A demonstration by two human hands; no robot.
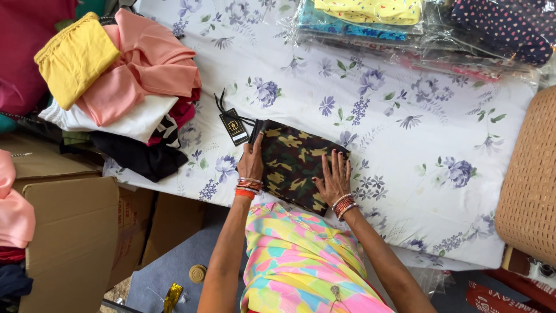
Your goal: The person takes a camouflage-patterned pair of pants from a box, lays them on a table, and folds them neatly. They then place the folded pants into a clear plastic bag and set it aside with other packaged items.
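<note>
A folded camouflage garment (292, 165) lies on a white sheet with purple flowers (405, 145). My left hand (251, 162) presses its left edge, fingers together. My right hand (334, 178) lies flat on its right side, fingers spread. Both wrists wear red and orange bangles. A black hang tag (233, 126) on a black cord lies just beyond the garment's upper left corner.
A heap of folded clothes (124, 87) in yellow, pink, white and black sits at the left. Clothes in clear plastic bags (417, 23) lie along the far edge. A woven basket (530, 179) stands at the right. Cardboard boxes (75, 232) stand on the floor at the left.
</note>
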